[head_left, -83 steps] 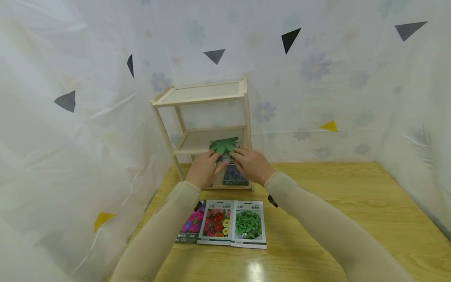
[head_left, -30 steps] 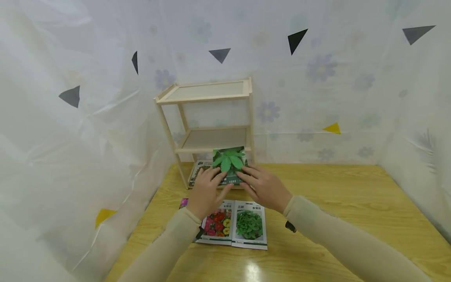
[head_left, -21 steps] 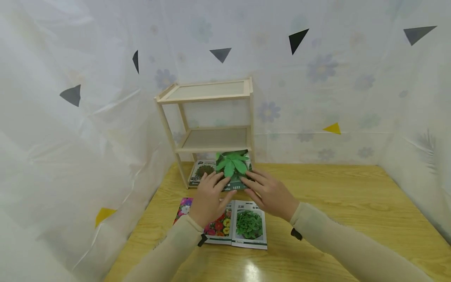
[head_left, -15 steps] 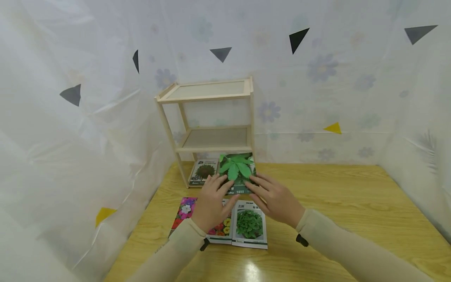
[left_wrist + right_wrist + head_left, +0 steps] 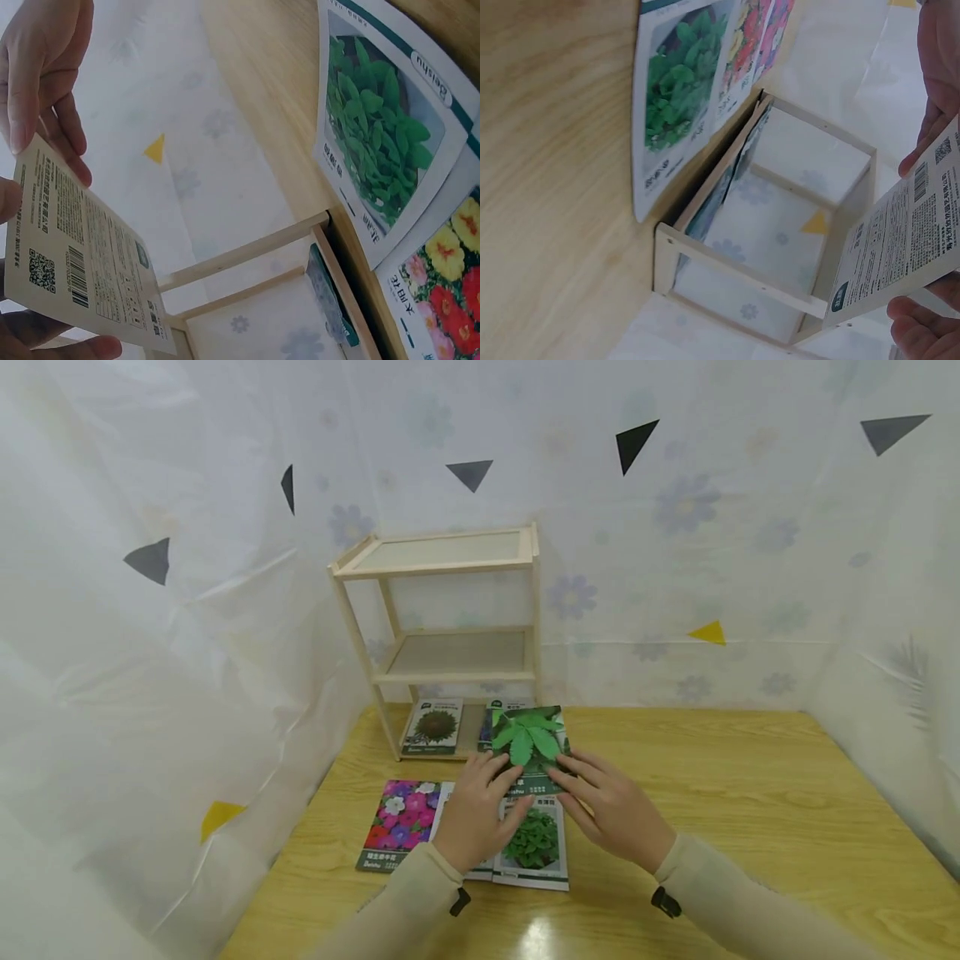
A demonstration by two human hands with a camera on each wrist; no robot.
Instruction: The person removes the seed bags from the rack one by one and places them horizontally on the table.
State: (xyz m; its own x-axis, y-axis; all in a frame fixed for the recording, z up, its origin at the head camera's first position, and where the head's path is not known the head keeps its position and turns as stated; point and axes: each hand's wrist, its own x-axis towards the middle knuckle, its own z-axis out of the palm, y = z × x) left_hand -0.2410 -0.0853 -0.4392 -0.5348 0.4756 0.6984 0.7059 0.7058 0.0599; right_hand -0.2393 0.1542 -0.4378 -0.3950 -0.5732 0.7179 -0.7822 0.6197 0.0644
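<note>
Both hands hold a green-leaf seed packet [image 5: 528, 742] by its lower corners, raised in front of the rack's right side and tilted. The left hand [image 5: 476, 817] pinches its left corner between thumb and fingers; the right hand [image 5: 618, 814] pinches the right one. In the wrist views the packet's printed pale back [image 5: 90, 247] shows, with a barcode. Below on the table lie a petunia packet [image 5: 405, 817], a green-herb packet [image 5: 534, 843] and, between them, a red-and-yellow flower packet [image 5: 454, 285], mostly covered by the left hand in the head view.
A three-tier wooden rack [image 5: 456, 678] stands behind the packets on the wooden table [image 5: 750, 793]. Its bottom shelf bears a packet with a round brown-green plant [image 5: 435, 727] at left and a partly hidden purple-flower packet [image 5: 510, 703] at right. Sheeting [image 5: 750, 568] surrounds the table.
Both hands have brought the leaf packet down from the middle shelf's front, then rightward and nearer. The bottom-shelf packets and the petunia packet show more now.
</note>
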